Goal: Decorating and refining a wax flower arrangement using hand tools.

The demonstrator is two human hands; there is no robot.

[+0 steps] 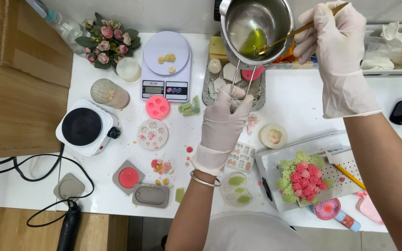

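White table [298,104], seen from above. Nearest edge: a pale leaf mould [237,188] with green fills, a grey oval mould [150,195], a grey square mould holding a red disc [128,177], and a perforated white tray [275,162] carrying a pink-and-green wax flower cluster [302,179].

Left hand [223,123], white glove, bracelet at the wrist. Fingers closed tight round the twin wire handle [243,81] of a small steel melting pot [255,30]. Pot is lifted clear of the table, above a speckled tray [209,88] of small wax pieces. Green liquid pools in the pot's bottom.

Right hand [333,42], white glove, fingers pinched on a gold spoon [298,30]; spoon bowl sits in the green liquid.

Middle ground left: white hotplate with black top [82,126], round white mould [152,134], pink mould [157,107], green wax bits [189,108].

Farther back: white kitchen scale [166,65] with small yellow wax flowers on its platter, ribbed glass jar [110,94], bunch of pink roses [109,41]. Far right, a bin of crumpled white gloves [394,49].
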